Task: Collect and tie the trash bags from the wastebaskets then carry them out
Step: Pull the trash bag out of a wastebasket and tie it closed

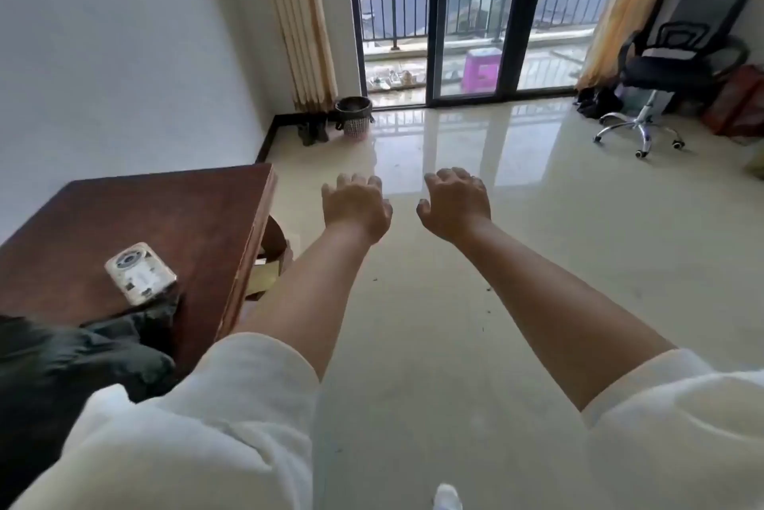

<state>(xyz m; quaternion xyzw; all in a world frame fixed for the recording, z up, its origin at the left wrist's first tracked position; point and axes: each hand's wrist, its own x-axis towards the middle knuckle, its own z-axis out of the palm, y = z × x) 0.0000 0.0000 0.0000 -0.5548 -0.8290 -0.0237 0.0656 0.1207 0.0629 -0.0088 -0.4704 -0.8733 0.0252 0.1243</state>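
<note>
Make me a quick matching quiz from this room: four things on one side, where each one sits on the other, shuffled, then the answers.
Things:
1. wastebasket
2. office chair
3. purple stool
4. white device

Places:
A. on the brown table
B. out on the balcony
C. by the left curtain
D. far right of the room

Pairs: 1-C, 2-D, 3-B, 4-A

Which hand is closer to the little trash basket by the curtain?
Left. The left hand hangs in the air nearly in line with the wastebasket, though well short of it; the right hand is farther to the side.
</note>
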